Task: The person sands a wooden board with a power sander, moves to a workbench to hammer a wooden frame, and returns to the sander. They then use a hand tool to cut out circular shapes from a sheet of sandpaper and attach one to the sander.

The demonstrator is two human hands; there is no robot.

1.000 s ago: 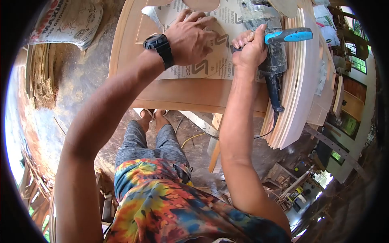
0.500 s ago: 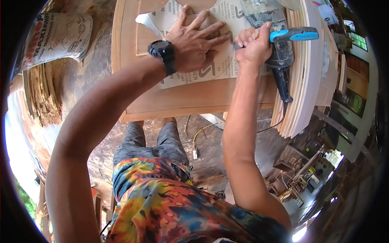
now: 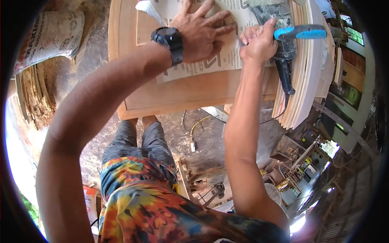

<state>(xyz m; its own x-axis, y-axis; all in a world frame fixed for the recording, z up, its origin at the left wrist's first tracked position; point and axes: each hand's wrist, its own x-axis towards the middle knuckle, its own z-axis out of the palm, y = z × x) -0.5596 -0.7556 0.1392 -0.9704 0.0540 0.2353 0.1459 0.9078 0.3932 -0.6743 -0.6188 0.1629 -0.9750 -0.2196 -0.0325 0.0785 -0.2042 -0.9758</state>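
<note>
My left hand [image 3: 202,34], a black watch on its wrist, lies flat with fingers spread on a sheet of sandpaper [image 3: 194,69], printed backing up. The sheet's left edge is torn and curls up white. It rests on a framed wooden panel [image 3: 198,95]. Beside it, just right of the left fingertips, my right hand [image 3: 259,42] is closed around a tool with a blue-and-black handle [image 3: 302,32]. The handle sticks out to the right of the fist; the working end is hidden under my fingers, close over the sheet.
Right of the sheet lies a dusty corded power tool [image 3: 285,56], its cord hanging past the panel's edge. Stacked wood strips [image 3: 302,81] stand along the right. A printed sack [image 3: 52,36] is at the left. A yellow cable [image 3: 198,125] lies on the floor below.
The camera view has shifted a little, so panel and sheet sit higher in view. My right hand has moved slightly right with the tool. Both hands keep their hold.
</note>
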